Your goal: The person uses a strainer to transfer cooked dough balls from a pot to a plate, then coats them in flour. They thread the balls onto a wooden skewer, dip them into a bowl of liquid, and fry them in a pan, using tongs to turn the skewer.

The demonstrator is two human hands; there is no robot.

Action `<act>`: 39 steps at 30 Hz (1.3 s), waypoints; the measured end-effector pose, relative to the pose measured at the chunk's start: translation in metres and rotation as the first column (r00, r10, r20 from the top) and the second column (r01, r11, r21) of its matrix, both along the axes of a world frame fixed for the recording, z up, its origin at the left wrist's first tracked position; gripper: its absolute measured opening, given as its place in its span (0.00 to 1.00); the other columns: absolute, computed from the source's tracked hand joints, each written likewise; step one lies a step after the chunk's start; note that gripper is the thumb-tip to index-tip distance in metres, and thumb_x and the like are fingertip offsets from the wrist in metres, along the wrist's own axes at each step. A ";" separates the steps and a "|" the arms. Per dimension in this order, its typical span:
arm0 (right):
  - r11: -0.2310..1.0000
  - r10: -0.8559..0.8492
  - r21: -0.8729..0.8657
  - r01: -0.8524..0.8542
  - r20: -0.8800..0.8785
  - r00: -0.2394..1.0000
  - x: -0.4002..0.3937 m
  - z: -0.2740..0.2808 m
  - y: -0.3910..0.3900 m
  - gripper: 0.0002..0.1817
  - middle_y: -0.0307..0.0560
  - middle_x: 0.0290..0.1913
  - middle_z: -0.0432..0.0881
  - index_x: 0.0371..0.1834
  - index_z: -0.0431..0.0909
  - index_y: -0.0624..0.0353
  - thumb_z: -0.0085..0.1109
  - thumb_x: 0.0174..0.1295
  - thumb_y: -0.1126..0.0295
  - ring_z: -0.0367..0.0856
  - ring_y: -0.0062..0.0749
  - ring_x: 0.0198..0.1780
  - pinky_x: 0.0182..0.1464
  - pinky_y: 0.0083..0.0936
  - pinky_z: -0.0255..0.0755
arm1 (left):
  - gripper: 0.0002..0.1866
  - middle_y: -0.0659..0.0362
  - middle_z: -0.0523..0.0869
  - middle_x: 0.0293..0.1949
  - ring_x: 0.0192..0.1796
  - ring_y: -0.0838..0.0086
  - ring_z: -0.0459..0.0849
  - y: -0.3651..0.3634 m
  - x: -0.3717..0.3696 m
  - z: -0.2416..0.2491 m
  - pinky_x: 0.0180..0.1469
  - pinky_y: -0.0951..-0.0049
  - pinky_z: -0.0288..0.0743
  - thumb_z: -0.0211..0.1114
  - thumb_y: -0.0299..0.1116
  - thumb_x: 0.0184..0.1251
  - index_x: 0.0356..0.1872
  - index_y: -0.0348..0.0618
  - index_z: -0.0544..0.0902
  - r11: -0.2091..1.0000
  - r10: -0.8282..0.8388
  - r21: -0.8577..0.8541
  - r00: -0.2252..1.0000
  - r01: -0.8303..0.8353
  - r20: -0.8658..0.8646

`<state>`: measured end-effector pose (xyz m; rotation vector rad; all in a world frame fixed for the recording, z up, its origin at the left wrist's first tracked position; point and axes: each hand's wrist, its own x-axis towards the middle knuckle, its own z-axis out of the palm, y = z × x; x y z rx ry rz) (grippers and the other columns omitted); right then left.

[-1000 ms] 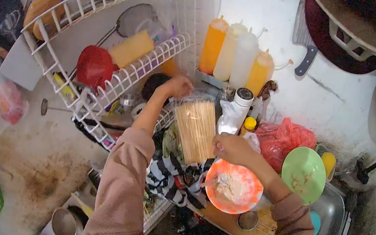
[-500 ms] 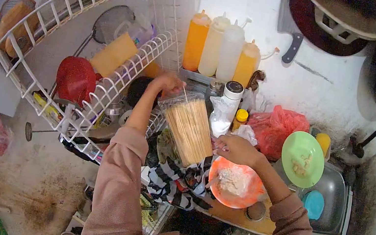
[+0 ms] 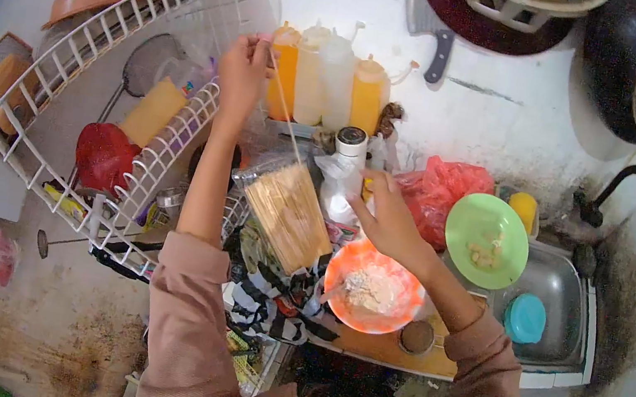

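High beside the dish rack, my left hand pinches the upper end of a thin bamboo skewer. The skewer slants down to a clear plastic pack of bamboo skewers, which leans on a black-and-white patterned cloth. My right hand hovers empty over the far rim of an orange-and-white bowl, its thumb and fingers apart. Pale flour-like contents and a spoon handle show in the bowl. Just behind that hand stands a white bottle with a dark top.
A white wire dish rack rises at the left. Squeeze bottles line the back wall. To the right are a red plastic bag, a green plate with pale pieces and a metal sink. A knife hangs above.
My left hand has risen away from the pack, drawing a skewer upward. My right hand has left the pack's side and opened. The view has shifted slightly.
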<state>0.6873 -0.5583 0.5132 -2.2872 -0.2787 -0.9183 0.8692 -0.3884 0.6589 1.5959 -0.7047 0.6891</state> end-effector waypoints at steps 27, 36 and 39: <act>0.919 -0.339 0.020 0.394 -0.473 0.813 -0.199 -0.044 -0.203 0.12 0.49 0.32 0.80 0.38 0.76 0.61 0.59 0.54 0.65 0.79 0.35 0.34 0.36 0.28 0.72 | 0.16 0.58 0.67 0.28 0.30 0.76 0.68 -0.128 -0.288 -0.205 0.31 0.78 0.63 0.46 0.23 0.64 0.52 0.35 0.73 0.831 -0.335 0.206 0.762 0.516 -0.555; 0.856 -0.482 -0.385 0.344 -0.357 0.800 -0.121 -0.058 -0.228 0.10 0.53 0.31 0.79 0.32 0.78 0.58 0.59 0.50 0.64 0.79 0.46 0.34 0.36 0.35 0.72 | 0.21 0.54 0.67 0.32 0.32 0.70 0.71 -0.150 -0.307 -0.204 0.33 0.75 0.67 0.50 0.18 0.59 0.55 0.40 0.73 0.820 -0.149 0.420 0.854 0.389 -0.499; 0.873 -0.440 -0.361 0.328 -0.294 0.849 -0.113 -0.059 -0.232 0.09 0.53 0.31 0.79 0.32 0.78 0.59 0.59 0.50 0.67 0.79 0.46 0.35 0.37 0.35 0.72 | 0.20 0.53 0.68 0.32 0.32 0.69 0.71 -0.154 -0.307 -0.200 0.33 0.75 0.67 0.51 0.18 0.58 0.53 0.39 0.74 0.824 -0.102 0.436 0.852 0.362 -0.514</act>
